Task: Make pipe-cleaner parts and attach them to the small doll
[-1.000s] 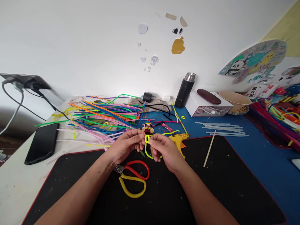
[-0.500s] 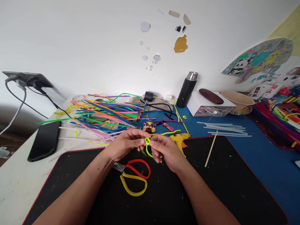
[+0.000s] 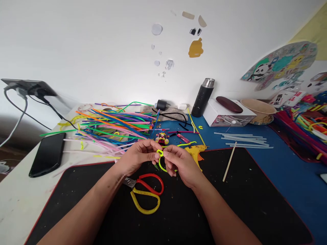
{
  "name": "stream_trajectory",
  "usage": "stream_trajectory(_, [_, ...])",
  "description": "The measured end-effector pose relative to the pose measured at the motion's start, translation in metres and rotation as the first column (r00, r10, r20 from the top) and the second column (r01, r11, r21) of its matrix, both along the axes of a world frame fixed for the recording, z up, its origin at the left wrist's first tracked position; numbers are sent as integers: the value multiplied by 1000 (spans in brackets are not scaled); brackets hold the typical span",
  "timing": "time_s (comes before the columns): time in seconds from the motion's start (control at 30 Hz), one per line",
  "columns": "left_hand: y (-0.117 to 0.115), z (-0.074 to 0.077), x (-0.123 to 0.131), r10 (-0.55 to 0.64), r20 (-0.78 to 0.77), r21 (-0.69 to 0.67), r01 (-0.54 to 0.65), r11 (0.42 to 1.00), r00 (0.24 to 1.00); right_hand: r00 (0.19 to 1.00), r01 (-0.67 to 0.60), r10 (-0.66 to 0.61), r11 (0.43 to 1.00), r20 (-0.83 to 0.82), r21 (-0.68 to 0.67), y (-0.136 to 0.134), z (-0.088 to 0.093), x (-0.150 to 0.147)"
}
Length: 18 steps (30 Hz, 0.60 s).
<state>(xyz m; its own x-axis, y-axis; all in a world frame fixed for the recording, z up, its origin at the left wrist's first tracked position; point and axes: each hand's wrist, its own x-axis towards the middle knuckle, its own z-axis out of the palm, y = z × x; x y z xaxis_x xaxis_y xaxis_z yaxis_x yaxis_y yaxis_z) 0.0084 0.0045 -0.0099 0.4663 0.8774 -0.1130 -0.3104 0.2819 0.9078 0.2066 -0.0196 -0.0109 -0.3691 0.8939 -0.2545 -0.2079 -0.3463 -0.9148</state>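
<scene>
Between my fingertips is a neon-yellow pipe cleaner (image 3: 160,152), bent into a small loop, with a longer curved tail hanging below. My left hand (image 3: 140,154) pinches the loop from the left with thumb and fingers. From the right, my right hand (image 3: 180,161) pinches the same loop, its lower fingers curled near the tail. Scissors (image 3: 146,192) with one red and one yellow handle lie on the black mat under my left wrist, their blades partly hidden. Just behind my hands stands a small colourful figure (image 3: 162,136), and a yellow glue gun (image 3: 195,152) lies by my right hand.
Bundled coloured pipe cleaners (image 3: 120,124) spread at the back left, near a black phone (image 3: 47,154). A black thermos (image 3: 203,98) and a white box (image 3: 230,115) stand against the wall. Glue sticks (image 3: 245,137) and a wooden stick (image 3: 230,161) lie to the right.
The yellow loop has turned slightly between my fingertips and looks flatter. Both hands stay in nearly the same place, and the view has shifted slightly.
</scene>
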Motion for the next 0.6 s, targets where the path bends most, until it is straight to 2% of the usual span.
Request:
stream_trajectory(0.3, [1,-2,2,202,6,72,-202,977,979,995,92,-94,995,39,43,2,-2,-1])
stream_trajectory(0.6, [-5,-5,7,260,-147,268,-215,939,954,994,68,-75,994,81,84,0,-1,-2])
